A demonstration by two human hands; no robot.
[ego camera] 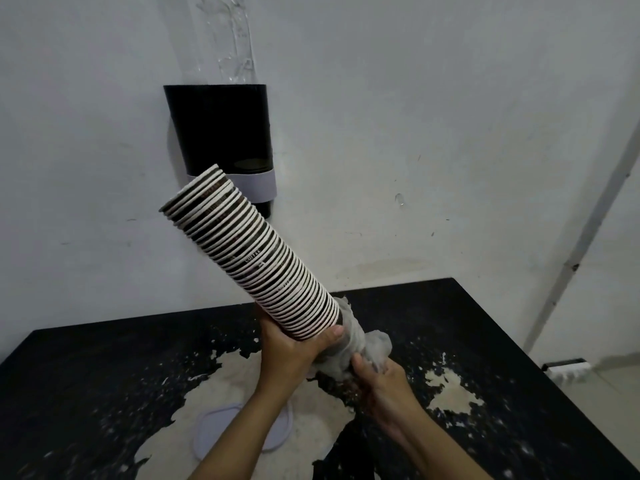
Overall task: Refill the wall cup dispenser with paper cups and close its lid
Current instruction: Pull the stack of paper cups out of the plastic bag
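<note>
Gripping the stack of paper cups (256,258) near its lower end, my left hand (294,344) tilts it toward the wall dispenser (218,133); my right hand (377,379) pinches bunched plastic wrap (360,344) above the table's (86,375) far edge.

White plastered wall (415,116) behind, scuffed and marked, with a faint brownish stain low down near the surface edge. Black surface (86,368) below, paint peeled away in large pale patches (239,379) and speckled with small chips. Pale conduit strip (585,233) running slantwise up the wall at right. White power strip (568,370) lower right, beyond the surface's corner. Soft, even light, no hard shadows.
</note>
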